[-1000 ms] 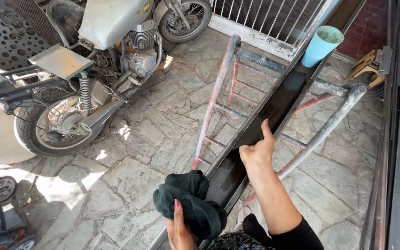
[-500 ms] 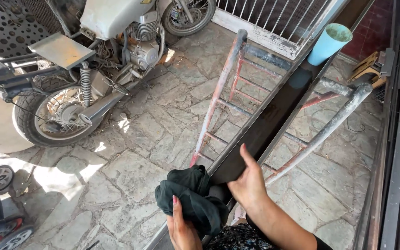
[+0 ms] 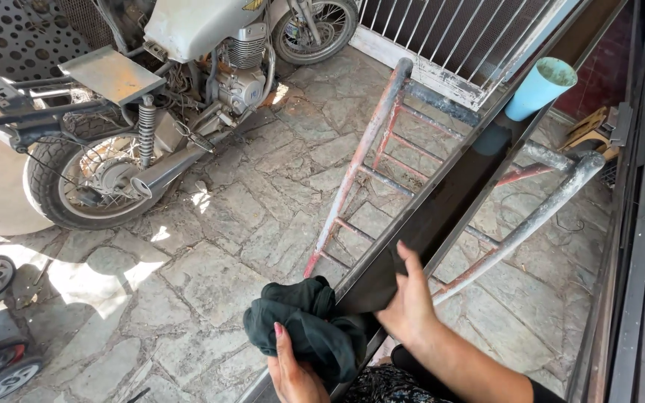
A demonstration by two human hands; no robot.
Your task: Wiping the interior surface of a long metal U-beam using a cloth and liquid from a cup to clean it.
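- The left hand (image 3: 293,369) sits at the bottom edge of the view, fingers stretched flat and pressed against a bunched dark green cloth (image 3: 304,328); it rests on the cloth, and I cannot tell whether the fingers close around any of it.
- The cloth lies crumpled against the near end of a long dark metal channel (image 3: 442,201), touching its left rim.
- The right hand (image 3: 410,302) lies open on the channel just beside the cloth, fingers spread, thumb toward the cloth, gripping nothing.
- The channel runs diagonally from the bottom centre up to the top right, resting across a paint-spattered metal ladder frame (image 3: 382,142) with red and grey rails.
- A light blue plastic cup (image 3: 540,88) stands tilted at the far part of the channel.
- A white motorcycle (image 3: 166,97) is parked at the upper left on the stone-paved floor (image 3: 225,246), well apart from the hands.
- A white metal gate (image 3: 449,37) with vertical bars closes the top of the scene.
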